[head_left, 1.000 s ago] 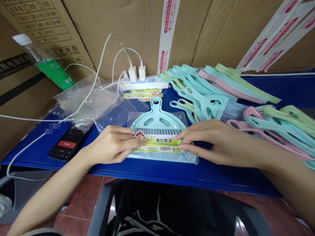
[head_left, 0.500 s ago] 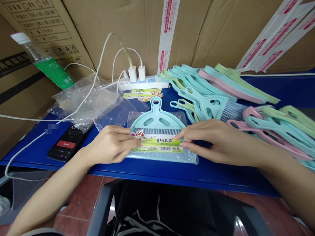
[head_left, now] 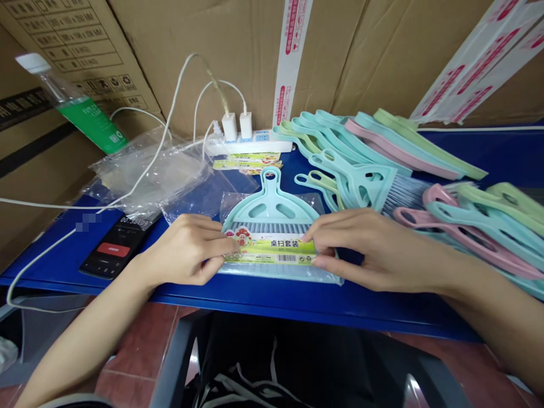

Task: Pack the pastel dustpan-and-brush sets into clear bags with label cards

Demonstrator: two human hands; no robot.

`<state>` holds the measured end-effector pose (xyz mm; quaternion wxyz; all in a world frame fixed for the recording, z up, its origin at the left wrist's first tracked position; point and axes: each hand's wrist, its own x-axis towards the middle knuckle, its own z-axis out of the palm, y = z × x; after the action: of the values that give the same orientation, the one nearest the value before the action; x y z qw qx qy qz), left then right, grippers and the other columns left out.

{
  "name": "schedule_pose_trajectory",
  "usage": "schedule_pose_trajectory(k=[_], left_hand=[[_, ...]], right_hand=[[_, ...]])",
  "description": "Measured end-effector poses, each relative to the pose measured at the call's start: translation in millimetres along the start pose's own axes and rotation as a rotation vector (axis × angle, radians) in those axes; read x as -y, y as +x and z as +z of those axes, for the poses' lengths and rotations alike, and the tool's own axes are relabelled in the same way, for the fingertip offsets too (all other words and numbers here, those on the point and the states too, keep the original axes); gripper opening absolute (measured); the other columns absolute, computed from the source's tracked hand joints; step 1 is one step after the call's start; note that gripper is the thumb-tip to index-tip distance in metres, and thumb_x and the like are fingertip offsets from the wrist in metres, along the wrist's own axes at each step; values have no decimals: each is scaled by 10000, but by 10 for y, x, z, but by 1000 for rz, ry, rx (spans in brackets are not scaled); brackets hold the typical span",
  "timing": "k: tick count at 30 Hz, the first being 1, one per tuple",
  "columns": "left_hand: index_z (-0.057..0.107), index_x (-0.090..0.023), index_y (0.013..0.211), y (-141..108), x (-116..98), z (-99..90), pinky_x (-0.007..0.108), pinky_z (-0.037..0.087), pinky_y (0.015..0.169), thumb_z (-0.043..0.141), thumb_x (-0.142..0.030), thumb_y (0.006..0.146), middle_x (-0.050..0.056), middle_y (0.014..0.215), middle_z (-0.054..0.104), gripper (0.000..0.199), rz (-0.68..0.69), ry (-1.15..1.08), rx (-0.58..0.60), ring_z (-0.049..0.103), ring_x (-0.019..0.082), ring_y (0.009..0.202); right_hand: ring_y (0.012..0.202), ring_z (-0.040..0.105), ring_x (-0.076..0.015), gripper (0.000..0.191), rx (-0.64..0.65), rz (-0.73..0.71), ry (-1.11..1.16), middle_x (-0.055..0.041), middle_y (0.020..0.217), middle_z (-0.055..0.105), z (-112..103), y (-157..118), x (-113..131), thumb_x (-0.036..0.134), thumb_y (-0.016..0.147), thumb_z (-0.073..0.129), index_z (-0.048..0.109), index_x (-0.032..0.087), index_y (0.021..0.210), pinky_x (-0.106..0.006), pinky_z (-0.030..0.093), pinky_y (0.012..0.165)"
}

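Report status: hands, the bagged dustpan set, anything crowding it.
Left hand and right hand pinch the label's ends. Bagged dustpan set flat on the blue table. Loose brushes close behind the right hand.

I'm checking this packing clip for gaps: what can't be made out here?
Head view only:
- Label ends: covered by left hand and right hand.
- Label's barcode line: too small to read.
- Phone screen: part is blurred out.
- Pile of brushes and dustpans: cut off by the right edge.
- Bottle base: hidden behind clear bags.
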<state>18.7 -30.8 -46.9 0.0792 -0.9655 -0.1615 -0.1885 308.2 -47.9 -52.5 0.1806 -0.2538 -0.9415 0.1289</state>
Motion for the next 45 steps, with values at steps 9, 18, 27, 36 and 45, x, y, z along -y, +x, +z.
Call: schedule_pose_trajectory(k=[9,18,27,36,45], left_hand=[[660,-189,793,23,-21,31,273,371,450,325,-84,895,-23,538,596,366,60,-2,-22,476,120,457],[696,-184,1053,7,16,49,272,373,467,293,-134,977,-26,595,588,414,90,-19,50,474,110,468],[702,-159,961,27,-6,76,291,452,542,296,-155,996,18,727,697,408,87,6,83,572,146,579],[706,-162,954,33,-59,123,298,473,530,352,-110,925,16,689,667,359,71,28,49,570,161,595],[700,-163,1093,83,-85,131,296,490,562,351,-116,938,16,730,688,385,39,-17,127,601,175,616]], right_hand=[[638,413,-139,324,19,-30,45,17,574,499,151,86,25,137,940,449,453,208,623,-274,349,595],[624,401,-141,315,15,-37,-3,15,573,486,169,78,9,129,927,429,480,211,628,-279,341,588],[732,482,-173,236,-78,-61,-69,-34,741,657,168,43,-16,202,960,479,702,154,1021,-322,374,714],[830,516,-220,351,34,-63,-177,-59,785,660,201,92,42,294,996,460,678,175,1244,-357,346,751],[817,498,-211,379,32,-92,-200,-50,793,650,192,76,29,315,1034,395,673,160,1240,-351,333,756]])
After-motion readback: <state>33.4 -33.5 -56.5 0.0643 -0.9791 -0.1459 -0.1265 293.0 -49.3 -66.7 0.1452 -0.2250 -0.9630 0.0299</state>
